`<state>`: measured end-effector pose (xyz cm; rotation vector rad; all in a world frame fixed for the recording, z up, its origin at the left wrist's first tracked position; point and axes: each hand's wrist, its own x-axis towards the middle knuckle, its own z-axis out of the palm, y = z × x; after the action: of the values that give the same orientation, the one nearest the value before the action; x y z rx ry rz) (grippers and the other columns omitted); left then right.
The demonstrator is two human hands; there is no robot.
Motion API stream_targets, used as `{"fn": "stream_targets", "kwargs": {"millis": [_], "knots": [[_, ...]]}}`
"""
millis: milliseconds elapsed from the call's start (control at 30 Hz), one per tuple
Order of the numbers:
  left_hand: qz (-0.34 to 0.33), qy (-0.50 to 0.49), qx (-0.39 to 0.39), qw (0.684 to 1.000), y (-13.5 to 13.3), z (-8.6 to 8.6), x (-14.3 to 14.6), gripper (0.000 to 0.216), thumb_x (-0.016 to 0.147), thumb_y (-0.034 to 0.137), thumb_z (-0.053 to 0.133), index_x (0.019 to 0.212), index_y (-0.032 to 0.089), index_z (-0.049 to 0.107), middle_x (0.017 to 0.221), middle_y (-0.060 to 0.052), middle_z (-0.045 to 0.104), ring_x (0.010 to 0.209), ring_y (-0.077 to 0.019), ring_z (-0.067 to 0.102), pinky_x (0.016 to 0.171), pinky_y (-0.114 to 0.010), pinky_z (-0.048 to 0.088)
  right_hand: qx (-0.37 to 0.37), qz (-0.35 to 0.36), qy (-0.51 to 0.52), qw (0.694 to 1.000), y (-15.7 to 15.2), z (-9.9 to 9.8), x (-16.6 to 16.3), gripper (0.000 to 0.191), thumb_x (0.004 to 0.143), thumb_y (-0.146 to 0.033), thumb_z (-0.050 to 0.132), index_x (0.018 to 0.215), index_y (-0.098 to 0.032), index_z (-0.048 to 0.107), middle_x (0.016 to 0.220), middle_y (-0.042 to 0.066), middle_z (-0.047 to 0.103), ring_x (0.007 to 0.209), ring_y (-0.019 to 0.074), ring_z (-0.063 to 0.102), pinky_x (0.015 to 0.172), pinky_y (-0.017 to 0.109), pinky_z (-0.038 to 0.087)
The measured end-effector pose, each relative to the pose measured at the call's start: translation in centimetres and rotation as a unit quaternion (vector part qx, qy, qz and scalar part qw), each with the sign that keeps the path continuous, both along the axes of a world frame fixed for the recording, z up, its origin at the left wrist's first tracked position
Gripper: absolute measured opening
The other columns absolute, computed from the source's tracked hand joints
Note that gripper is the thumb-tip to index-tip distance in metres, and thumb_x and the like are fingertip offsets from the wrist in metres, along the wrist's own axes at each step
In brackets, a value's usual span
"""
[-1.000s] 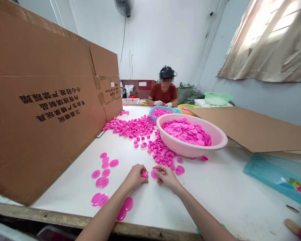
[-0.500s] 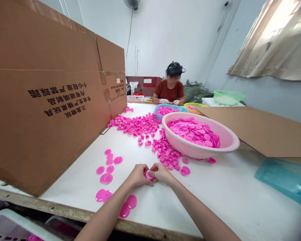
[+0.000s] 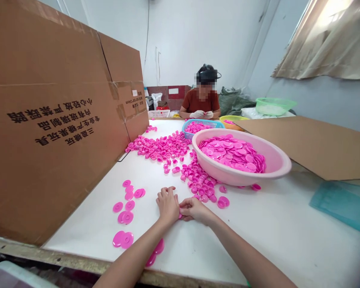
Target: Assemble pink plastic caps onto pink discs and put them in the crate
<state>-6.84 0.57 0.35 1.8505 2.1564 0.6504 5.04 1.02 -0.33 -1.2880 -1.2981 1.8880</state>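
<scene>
Between my hands, just above the white table, is a small pink plastic disc (image 3: pixel 180 215), mostly hidden. My right hand (image 3: pixel 197 211) pinches it at its edge with thumb and fingers. My left hand (image 3: pixel 168 206) is turned back-up, its fingers raised and spread, the base of its palm and thumb against the disc. To the left lie several loose pink discs (image 3: pixel 127 240), some overlapping. Ahead of my hands spreads a pile of small pink cups (image 3: pixel 199 180). Two pink pieces (image 3: pixel 223 202) rest to the right of my right hand.
A pale pink basin (image 3: pixel 243 182) full of pink discs stands ahead right, beside a cardboard flap (image 3: pixel 312 144). Behind it are a blue basket (image 3: pixel 186 134) and a yellow bowl (image 3: pixel 241 118). A tall carton (image 3: pixel 63 168) walls the left. Across the table sits a gloved person (image 3: pixel 201 102).
My left hand has rolled over from a pinch to back-up with its fingers spread, covering most of the disc. My right hand keeps its grip. The view has shifted slightly.
</scene>
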Motion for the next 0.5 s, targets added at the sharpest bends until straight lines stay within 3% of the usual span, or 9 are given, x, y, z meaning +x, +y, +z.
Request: {"fn": "stream_targets", "kwargs": {"millis": [167,333,400,500], "knots": [[-0.019,-0.002,0.005,1.0,0.2,-0.2,0.1,0.027,0.082,0.029,0.032,0.104,0.025,0.048,0.103,-0.007,0.047,0.094,-0.0231,0.038,0.077,-0.035,0.027,0.012,0.002,-0.041,0.999,0.8,-0.7,0.3,0.02,0.065,-0.011,0.06,0.083,-0.012,0.051,0.053,-0.001,0.06,0.052,0.0139,0.061,0.047,0.02,0.049],[-0.054,0.017,-0.036,0.998,0.1,0.2,0.4,0.036,0.084,0.038,0.024,0.085,0.02,0.055,0.079,-0.007,0.059,0.084,-0.0224,0.047,0.072,-0.034,0.029,0.064,0.002,-0.035,0.997,0.1,-0.6,-0.2,0.019,0.065,-0.011,0.056,0.083,-0.012,0.051,0.052,-0.003,0.058,0.052,0.0131,0.061,0.048,0.021,0.049],[-0.077,0.027,-0.06,0.995,-0.4,1.2,-0.1,0.04,0.085,0.039,0.023,0.077,0.018,0.056,0.074,-0.007,0.06,0.075,-0.02,0.051,0.067,-0.031,0.03,0.092,0.014,-0.028,0.995,-0.6,-0.3,-0.7,0.018,0.064,-0.013,0.057,0.082,-0.012,0.052,0.053,-0.003,0.057,0.053,0.0129,0.061,0.049,0.021,0.048],[-0.096,0.013,-0.064,0.993,-2.5,4.0,-3.2,0.035,0.083,0.04,0.029,0.075,0.019,0.056,0.07,-0.004,0.061,0.067,-0.0161,0.054,0.059,-0.025,0.03,0.108,0.113,-0.023,0.987,-1.9,0.1,-2.1,0.024,0.07,-0.025,0.055,0.09,-0.013,0.053,0.062,0.001,0.06,0.055,0.0134,0.061,0.049,0.022,0.048]]}}
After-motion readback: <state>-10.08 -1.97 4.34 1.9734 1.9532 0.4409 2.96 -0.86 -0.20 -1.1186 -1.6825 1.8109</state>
